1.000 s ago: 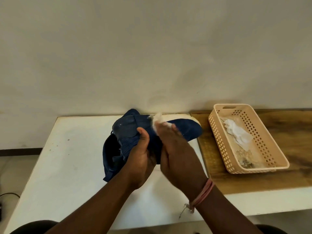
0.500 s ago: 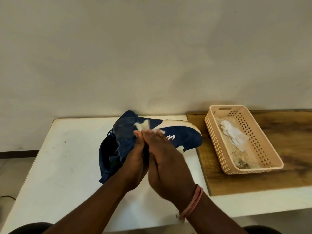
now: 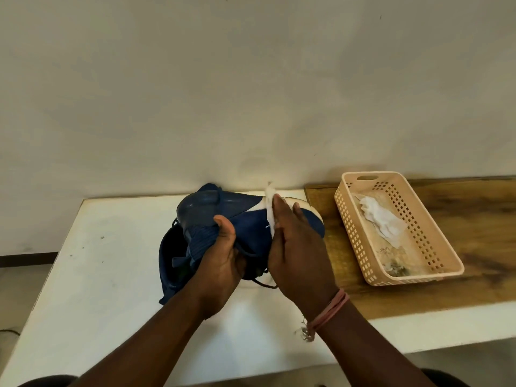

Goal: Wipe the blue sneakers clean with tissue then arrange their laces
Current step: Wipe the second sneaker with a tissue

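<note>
Gripping the blue sneaker point(image 3: 245, 219) by its collar above the white tabletop point(image 3: 111, 275) near the far edge, the left hand point(image 3: 220, 263) curls around it; the right hand point(image 3: 296, 247) presses a tissue point(image 3: 270, 210) flat, apparently with straight fingers, against its side.

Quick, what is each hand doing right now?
Left hand: grip closed around the blue sneaker.
Right hand: fingers straight, pressing a tissue against the sneaker.

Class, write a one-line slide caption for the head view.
Left hand grips a blue sneaker while the right hand presses tissue against its side.
</note>
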